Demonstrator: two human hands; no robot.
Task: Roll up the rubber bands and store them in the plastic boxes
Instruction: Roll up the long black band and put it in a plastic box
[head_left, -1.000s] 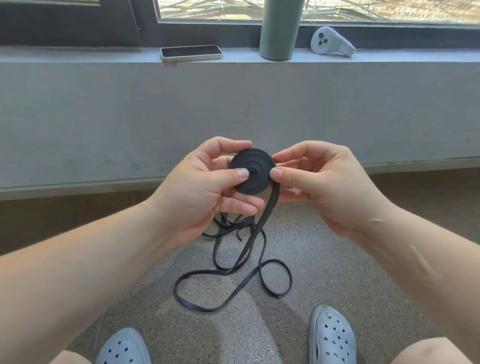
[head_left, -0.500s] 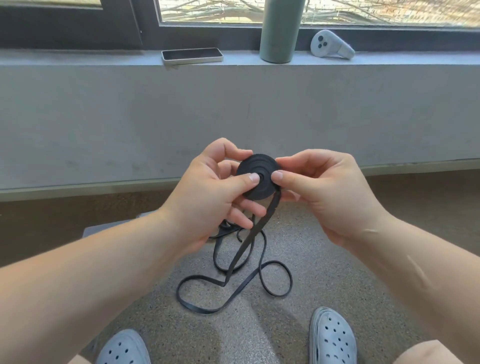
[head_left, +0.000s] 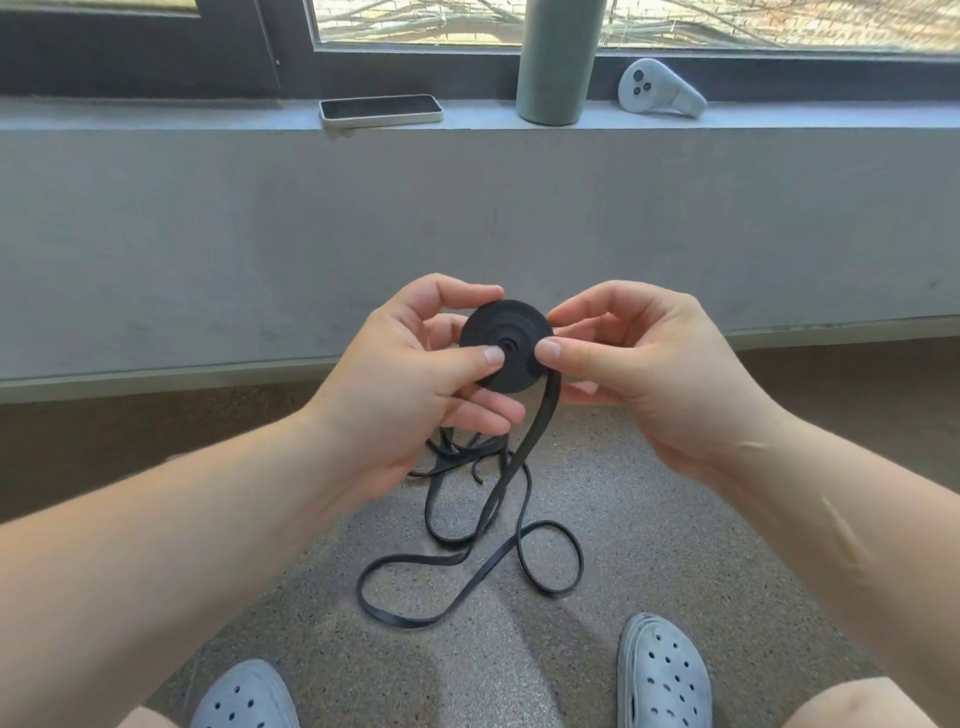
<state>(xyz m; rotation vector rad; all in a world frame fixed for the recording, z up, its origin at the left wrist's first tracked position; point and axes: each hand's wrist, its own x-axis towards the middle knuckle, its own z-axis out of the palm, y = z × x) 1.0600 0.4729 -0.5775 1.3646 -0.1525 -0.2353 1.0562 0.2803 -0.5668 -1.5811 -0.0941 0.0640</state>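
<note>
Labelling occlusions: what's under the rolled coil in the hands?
The unrolled band hangs from the coil down to loose loops on the floor. The left hand covers part of the tangle directly below, so its far end cannot be seen.

A grey wall (head_left: 208, 234) was topped by a pale sill (head_left: 156, 117) beneath a dark-framed window (head_left: 415, 21). The speckled floor (head_left: 675, 519) was lit by daylight, and a pale skirting (head_left: 156, 376) was seen along the wall's foot.

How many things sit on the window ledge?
3: a phone at left, a green bottle in the middle, a white controller at right. More may lie outside the frame.
</note>
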